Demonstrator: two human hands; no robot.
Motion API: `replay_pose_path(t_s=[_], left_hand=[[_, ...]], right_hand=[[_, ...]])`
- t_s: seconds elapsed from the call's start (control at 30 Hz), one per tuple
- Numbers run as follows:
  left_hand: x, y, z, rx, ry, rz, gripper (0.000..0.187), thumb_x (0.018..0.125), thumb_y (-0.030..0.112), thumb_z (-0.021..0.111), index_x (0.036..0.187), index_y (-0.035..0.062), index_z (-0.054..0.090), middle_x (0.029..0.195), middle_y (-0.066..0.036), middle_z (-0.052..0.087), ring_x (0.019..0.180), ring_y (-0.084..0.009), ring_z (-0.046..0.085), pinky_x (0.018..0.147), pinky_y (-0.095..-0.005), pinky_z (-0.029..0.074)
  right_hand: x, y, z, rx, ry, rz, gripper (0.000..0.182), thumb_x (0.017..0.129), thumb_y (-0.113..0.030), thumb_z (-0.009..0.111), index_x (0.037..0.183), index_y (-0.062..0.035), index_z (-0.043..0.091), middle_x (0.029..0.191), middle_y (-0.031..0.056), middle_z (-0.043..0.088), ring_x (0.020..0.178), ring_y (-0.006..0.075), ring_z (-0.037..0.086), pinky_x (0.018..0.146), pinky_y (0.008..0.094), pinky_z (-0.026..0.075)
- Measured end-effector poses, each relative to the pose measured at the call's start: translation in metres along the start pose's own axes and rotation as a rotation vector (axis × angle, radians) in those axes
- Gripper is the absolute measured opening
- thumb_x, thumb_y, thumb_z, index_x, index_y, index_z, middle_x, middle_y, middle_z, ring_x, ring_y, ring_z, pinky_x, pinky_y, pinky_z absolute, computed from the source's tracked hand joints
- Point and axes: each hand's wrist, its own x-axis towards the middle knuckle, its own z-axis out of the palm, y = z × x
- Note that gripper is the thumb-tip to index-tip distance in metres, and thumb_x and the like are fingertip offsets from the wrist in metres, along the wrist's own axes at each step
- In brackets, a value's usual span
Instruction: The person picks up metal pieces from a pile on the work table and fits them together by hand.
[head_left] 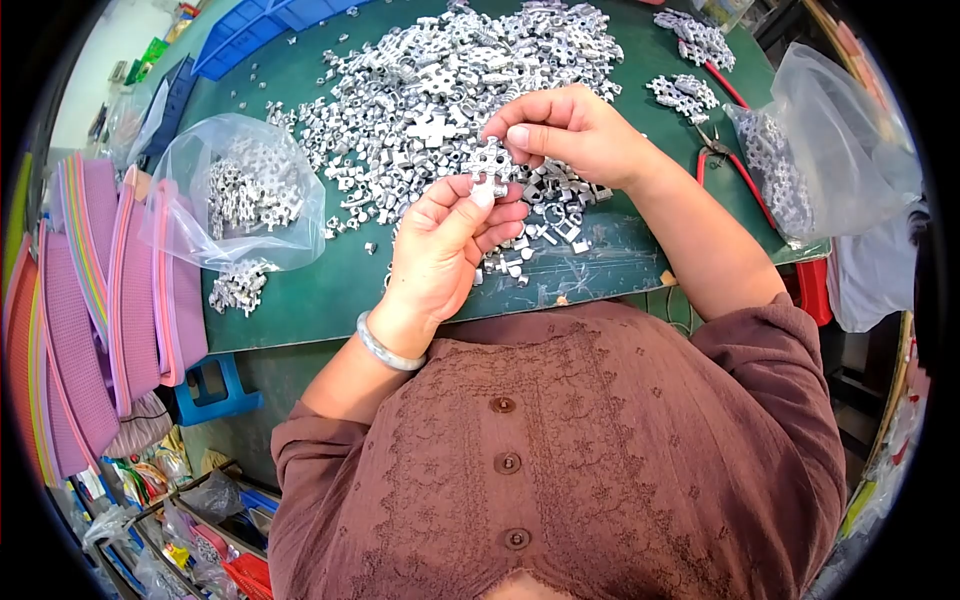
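Between my hands is a flat silver-grey metal casting (pixel 491 162), a lattice of small joined parts. My left hand (pixel 445 240) is closed on its lower end, with the thumb lying on top. Above it, the thumb and forefinger of my right hand (pixel 565 130) pinch at the casting's upper right edge. What exactly the right fingertips grip is partly hidden. Just beyond my hands spreads a large heap of small silver metal pieces (pixel 400 110), some loose, some joined in clusters. A few loose bits (pixel 515 262) lie below my left fingers.
The green table (pixel 630 245) carries red-handled pliers (pixel 745 175) at right, beside a plastic bag (pixel 775 165) of castings. Several clusters (pixel 683 95) lie near the pliers. Another filled clear bag (pixel 255 190) stands at left, next to purple fabric (pixel 110 300). Blue bins (pixel 250 35) line the back left.
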Motion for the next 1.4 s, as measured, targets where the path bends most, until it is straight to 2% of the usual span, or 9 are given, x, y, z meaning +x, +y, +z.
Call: replay_pose_path(t_s=[1.17,1.27,1.4], left_hand=[[-0.0006,-0.0004,-0.0005,0.003,0.005,-0.004,0.012,0.084,0.010,0.049,0.095,0.0042,0.051,0.095,-0.015,0.058,0.084,-0.0203,0.058,0.074,-0.0309,0.048],[-0.0006,-0.0003,-0.0002,0.009,0.009,-0.006,0.012,0.084,0.009,0.049,0.095,0.0045,0.051,0.096,-0.015,0.058,0.084,-0.0202,0.059,0.074,-0.0308,0.048],[-0.0019,0.0013,-0.0014,0.099,0.004,0.014,0.012,0.084,0.009,0.049,0.095,0.0047,0.051,0.095,-0.015,0.058,0.084,-0.0204,0.059,0.074,-0.0307,0.048]], right_hand=[[-0.0002,0.0014,-0.0011,-0.009,-0.020,0.005,0.021,0.081,-0.008,0.050,0.098,0.0017,0.057,0.072,0.0007,0.056,0.065,0.0054,0.049,0.060,0.0201,0.041],[0.0012,0.0064,-0.0026,0.005,-0.025,-0.030,0.021,0.079,-0.008,0.052,0.098,-0.0021,0.059,0.076,-0.0006,0.059,0.059,0.0042,0.047,0.056,0.0183,0.041],[0.0010,0.0065,-0.0025,0.003,-0.029,-0.041,0.021,0.079,-0.006,0.051,0.098,-0.0023,0.059,0.075,-0.0010,0.058,0.059,0.0041,0.047,0.056,0.0183,0.041]])
